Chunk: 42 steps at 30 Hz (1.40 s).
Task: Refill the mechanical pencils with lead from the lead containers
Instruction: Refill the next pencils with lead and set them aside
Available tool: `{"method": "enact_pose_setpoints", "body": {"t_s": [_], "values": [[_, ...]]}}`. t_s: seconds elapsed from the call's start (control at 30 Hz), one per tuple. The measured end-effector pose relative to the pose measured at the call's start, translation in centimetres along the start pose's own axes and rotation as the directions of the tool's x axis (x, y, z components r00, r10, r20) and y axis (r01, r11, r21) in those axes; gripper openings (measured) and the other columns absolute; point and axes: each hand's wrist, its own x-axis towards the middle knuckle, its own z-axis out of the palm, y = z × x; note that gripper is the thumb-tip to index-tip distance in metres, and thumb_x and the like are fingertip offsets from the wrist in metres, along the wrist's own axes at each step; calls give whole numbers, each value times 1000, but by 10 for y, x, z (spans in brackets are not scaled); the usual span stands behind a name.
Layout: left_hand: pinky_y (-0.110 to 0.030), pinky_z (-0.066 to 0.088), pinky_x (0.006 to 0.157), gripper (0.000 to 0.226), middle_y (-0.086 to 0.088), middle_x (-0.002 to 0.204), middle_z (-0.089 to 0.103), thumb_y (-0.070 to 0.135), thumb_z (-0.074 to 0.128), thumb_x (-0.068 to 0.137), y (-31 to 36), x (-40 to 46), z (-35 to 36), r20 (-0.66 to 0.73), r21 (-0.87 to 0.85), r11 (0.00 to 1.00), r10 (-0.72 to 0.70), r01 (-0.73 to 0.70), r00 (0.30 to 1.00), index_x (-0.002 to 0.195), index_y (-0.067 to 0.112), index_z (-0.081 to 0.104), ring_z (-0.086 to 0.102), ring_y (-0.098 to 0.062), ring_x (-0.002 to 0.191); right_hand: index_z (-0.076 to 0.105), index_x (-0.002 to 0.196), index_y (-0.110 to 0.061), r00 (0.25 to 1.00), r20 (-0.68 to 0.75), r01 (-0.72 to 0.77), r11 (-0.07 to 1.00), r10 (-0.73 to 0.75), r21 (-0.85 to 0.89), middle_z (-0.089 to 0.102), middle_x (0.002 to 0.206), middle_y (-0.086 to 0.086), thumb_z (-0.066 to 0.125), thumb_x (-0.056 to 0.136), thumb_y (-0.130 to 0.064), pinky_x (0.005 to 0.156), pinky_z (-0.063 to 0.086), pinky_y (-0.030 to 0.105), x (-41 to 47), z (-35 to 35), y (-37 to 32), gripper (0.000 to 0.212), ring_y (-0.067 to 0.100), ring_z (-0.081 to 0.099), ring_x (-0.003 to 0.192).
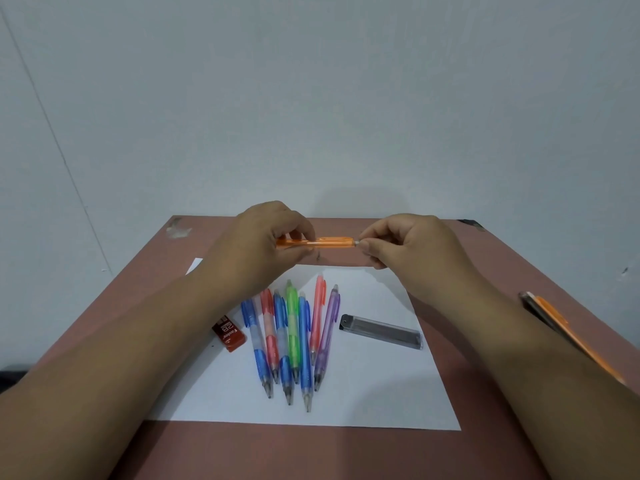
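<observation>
Head view: an orange mechanical pencil held level in the air above the far part of a reddish-brown table. Left hand with fingers and thumb curled round the barrel at its left end; right hand pinching the small grey cap end between thumb and fingertips at the pencil's right end. Below, on a white sheet of paper, a fan of seven pencils lying close together, tips toward the near edge: a blue pencil at the left, then a red pencil, a second blue pencil, a green pencil, a third blue pencil, a pink pencil and a purple pencil. Just left of the fan, a red lead container marked 2B, half off the sheet's edge. Right of the fan, apart from it, a clear grey lead container lying flat on the paper. At the table's right edge, partly hidden behind the right forearm, two more pencils, one dark and one orange.
</observation>
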Motion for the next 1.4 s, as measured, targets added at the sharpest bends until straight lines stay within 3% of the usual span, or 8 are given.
{"method": "enact_pose_setpoints", "body": {"t_s": [0.27,0.4,0.5,0.67,0.83,1.03,1.2,1.4], "values": [[-21,47,66,10,17,85,61,36,74,87,3,-1,0,-3,-91,995,-32,32,999,91,41,66,57,-7,80,77,94,-16,995,10,-102,949,103,297,76,79,1,74,91,-10,82,62,35,-1,3,-3,8,15,71,72],[-18,48,60,10,14,81,64,34,77,84,9,-3,4,-47,-195,981,-18,8,999,92,37,70,60,-7,77,73,110,-8,984,97,-176,734,149,656,69,81,5,73,88,-1,77,61,29,1,9,-4,23,16,66,72],[-20,55,59,12,9,75,66,35,78,81,18,-4,7,-30,-373,927,-47,33,998,93,33,73,63,-9,66,75,102,-8,964,172,-257,550,201,795,65,76,1,70,91,-7,63,54,20,1,14,-3,12,11,59,67],[-30,61,68,26,1,80,73,47,69,80,27,-4,9,141,-614,761,-154,208,978,93,27,78,71,-16,73,64,96,-11,953,157,-243,345,259,907,73,89,10,64,98,-19,85,58,38,7,15,-2,8,22,70,87],[-32,56,65,60,-19,95,73,57,47,92,36,-4,7,364,-774,471,-214,422,907,103,5,76,65,-26,78,57,99,-11,945,109,-151,114,309,982,70,82,11,59,101,-26,76,63,44,11,7,-1,15,25,73,76],[-32,49,69,89,-10,97,74,79,27,80,37,-5,7,520,-709,474,-147,521,842,109,12,77,59,-20,77,55,93,-16,949,119,-88,-116,292,989,47,70,3,51,105,-40,54,46,25,17,-3,3,27,13,45,52],[-32,46,66,96,-10,99,72,84,24,76,43,-6,10,604,-678,458,-99,575,791,113,12,76,57,-18,72,48,70,-13,964,163,-130,-164,209,978,39,68,2,43,97,-58,53,32,26,11,-10,6,53,16,32,53],[-33,42,65,94,-11,95,69,82,24,78,43,-6,10,599,-715,409,-60,567,799,110,10,76,56,-15,62,42,63,-13,971,167,-128,-216,173,968,36,68,2,45,94,-52,52,30,27,7,-13,3,50,18,30,53]]}}
